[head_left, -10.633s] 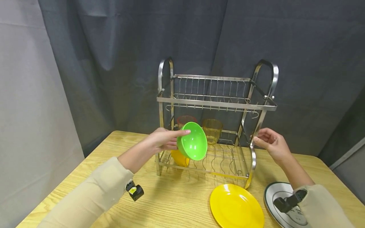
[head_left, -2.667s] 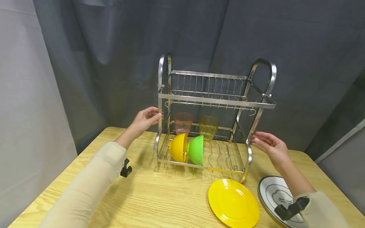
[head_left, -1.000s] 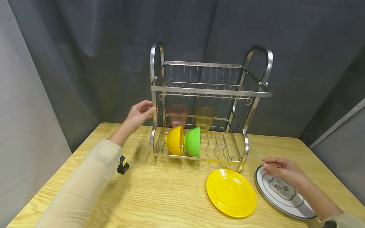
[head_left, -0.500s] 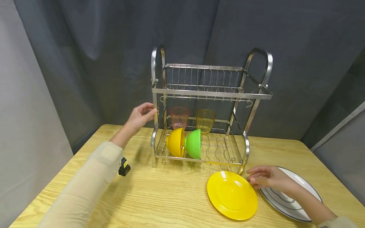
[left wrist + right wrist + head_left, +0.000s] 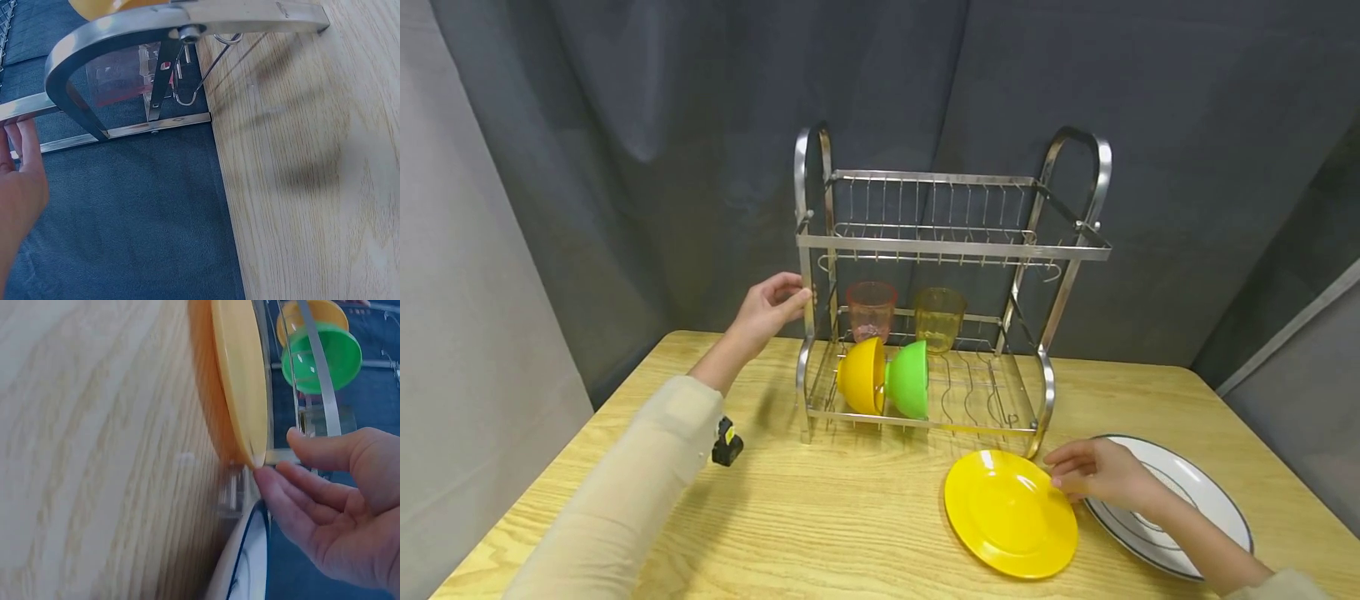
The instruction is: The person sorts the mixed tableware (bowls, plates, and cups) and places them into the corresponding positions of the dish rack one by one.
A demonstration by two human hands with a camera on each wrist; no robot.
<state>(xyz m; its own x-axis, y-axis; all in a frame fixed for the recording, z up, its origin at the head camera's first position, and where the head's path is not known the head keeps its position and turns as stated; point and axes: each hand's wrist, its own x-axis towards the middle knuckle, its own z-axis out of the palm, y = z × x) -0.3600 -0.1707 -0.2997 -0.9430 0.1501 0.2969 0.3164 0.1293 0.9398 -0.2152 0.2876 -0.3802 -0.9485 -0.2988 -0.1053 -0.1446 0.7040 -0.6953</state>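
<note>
A two-tier metal dish rack (image 5: 955, 247) stands on the wooden table. My left hand (image 5: 762, 312) holds its left front post, thumb in front and fingers behind; the left wrist view shows these fingers (image 5: 28, 147) against the metal bar. Beside the rack's right foot, my right hand (image 5: 1108, 475) reaches the right rim of a flat yellow plate (image 5: 1011, 517). In the right wrist view its fingertips (image 5: 265, 475) are right at that rim, with the thumb spread apart from them. A yellow bowl (image 5: 859, 377) and a green bowl (image 5: 907, 381) sit tipped sideways on the lower tier.
Under my right forearm lies a white plate (image 5: 1217, 508) with a dark rim, partly hidden. A pink see-through cup (image 5: 871, 308) and an amber one (image 5: 940, 317) stand behind the bowls. Dark curtain (image 5: 715, 167) hangs behind the table.
The green bowl, earlier in my left hand, now sits in the rack beside the yellow one. My left hand moved to the left post. My right hand left the right post for the yellow plate's rim.
</note>
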